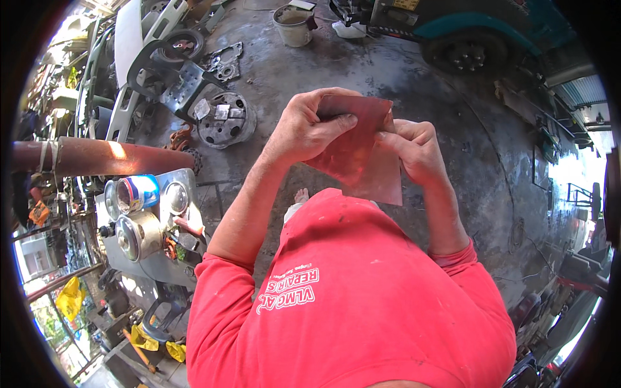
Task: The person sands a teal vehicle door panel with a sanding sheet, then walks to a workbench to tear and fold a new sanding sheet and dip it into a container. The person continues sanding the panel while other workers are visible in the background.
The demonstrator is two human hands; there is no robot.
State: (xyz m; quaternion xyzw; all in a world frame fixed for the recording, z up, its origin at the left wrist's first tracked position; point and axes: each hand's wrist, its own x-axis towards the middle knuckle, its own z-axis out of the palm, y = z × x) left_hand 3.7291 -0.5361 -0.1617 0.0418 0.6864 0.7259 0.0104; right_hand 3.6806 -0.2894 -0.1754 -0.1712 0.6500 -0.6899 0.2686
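Observation:
A reddish-brown rectangular sheet (362, 155), thin and a bit worn, is held up in front of my chest. My left hand (304, 129) grips its upper left edge, thumb lying across the top. My right hand (414, 149) pinches its right edge with bent fingers. Both forearms rise out of red sleeves. Below the sheet, my foot (301, 195) shows on the dark concrete floor (388, 64).
A round metal machine part (225, 119) lies on the floor to the left, with a bracket (184, 87) and a plate (225, 61) behind it. A cluttered bench (152, 258) with cans and round parts stands at left. A bucket (292, 24) and a vehicle wheel (466, 55) are farther off.

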